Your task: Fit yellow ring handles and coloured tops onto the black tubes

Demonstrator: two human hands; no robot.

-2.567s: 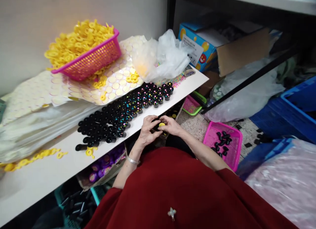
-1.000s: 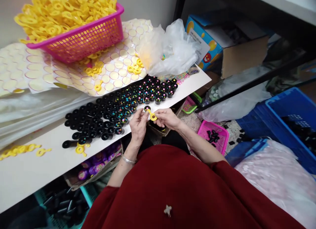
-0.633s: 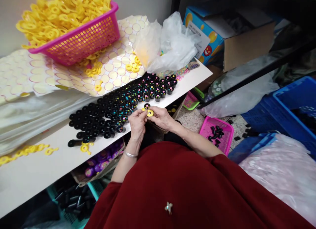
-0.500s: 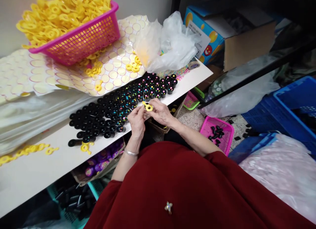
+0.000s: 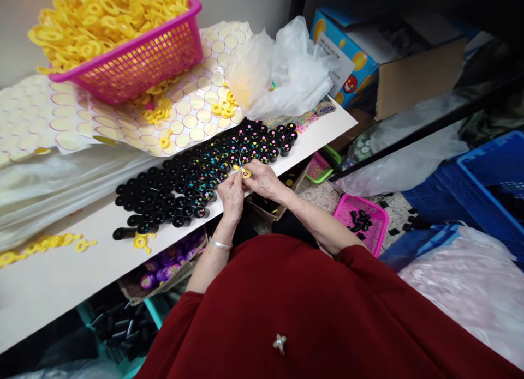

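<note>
My left hand (image 5: 231,192) and my right hand (image 5: 264,178) meet at the front edge of the white shelf (image 5: 82,272). Together they pinch a small black cup with a yellow ring piece (image 5: 245,173) pressed on top of it. Just beyond my fingers stand rows of black cups (image 5: 192,174), several with coloured beads inside. A pink basket (image 5: 135,68) heaped with yellow ring pieces sits at the back left.
Sheets of round stickers (image 5: 192,112) and a crumpled clear bag (image 5: 282,73) lie behind the cups. Loose yellow rings (image 5: 45,242) lie at the left. A pink tray of black parts (image 5: 362,223) sits on the floor, with a blue crate (image 5: 487,177) at the right.
My hands brought the yellow ring onto the black cup and moved forward to the shelf edge, close to the rows of cups.
</note>
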